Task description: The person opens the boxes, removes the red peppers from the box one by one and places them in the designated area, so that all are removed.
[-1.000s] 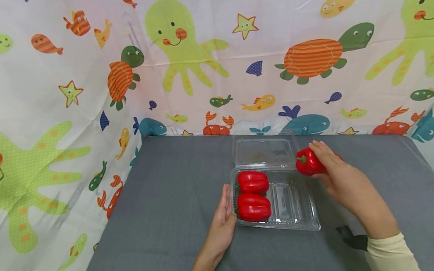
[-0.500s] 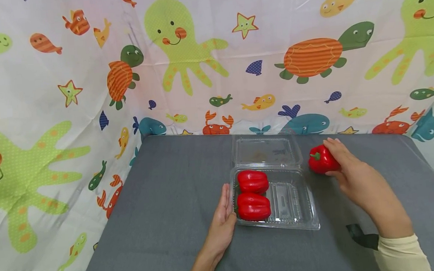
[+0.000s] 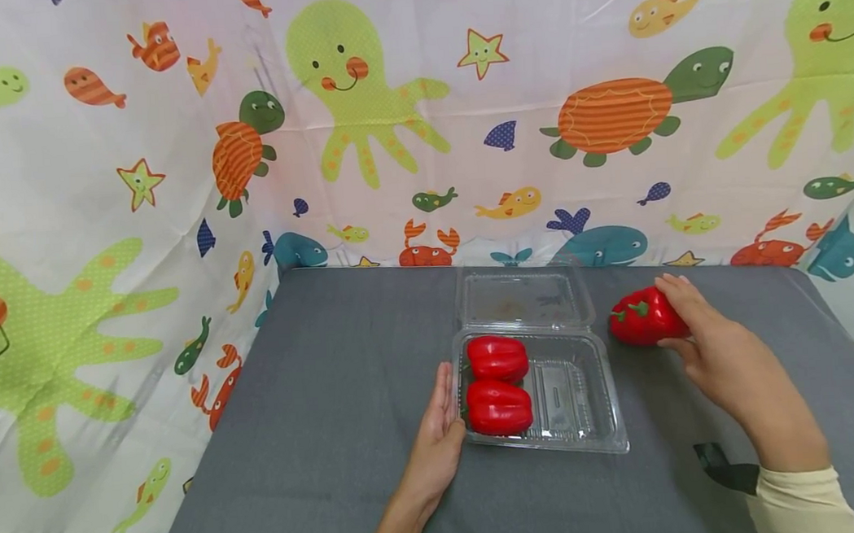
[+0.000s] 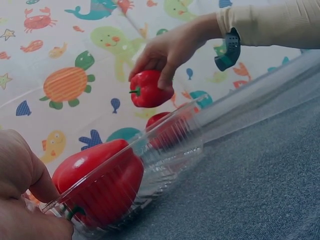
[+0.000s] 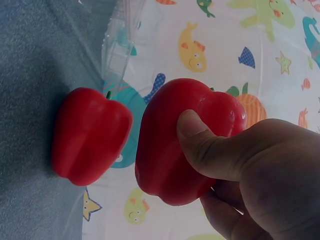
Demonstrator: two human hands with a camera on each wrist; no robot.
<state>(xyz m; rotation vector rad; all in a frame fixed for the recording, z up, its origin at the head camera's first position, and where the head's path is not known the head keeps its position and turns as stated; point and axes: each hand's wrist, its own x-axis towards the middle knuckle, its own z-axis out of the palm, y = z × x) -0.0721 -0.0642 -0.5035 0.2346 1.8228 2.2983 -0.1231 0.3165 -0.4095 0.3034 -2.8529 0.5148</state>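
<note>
My right hand (image 3: 730, 362) grips a red bell pepper (image 5: 175, 145), thumb on one side, above the cloth right of a clear plastic container (image 3: 580, 436). Just behind it a second red bell pepper (image 5: 90, 135) rests on the grey cloth, partly hidden in the head view. Two more red bell peppers, a far one (image 3: 497, 357) and a near one (image 3: 499, 407), lie side by side in the container's left half. My left hand (image 3: 437, 437) holds the container's left edge near the front corner, its rim between thumb and fingers in the left wrist view.
The container's hinged lid (image 3: 524, 297) lies folded back toward the rear. Grey cloth (image 3: 334, 435) covers the table. A printed sea-animal curtain (image 3: 387, 98) hangs behind and at the sides. A dark strap device (image 3: 726, 468) sits at my right wrist.
My right hand has moved right with its bell pepper, away from the container, and the bell pepper on the cloth has come into view beside it. The left hand stays put.
</note>
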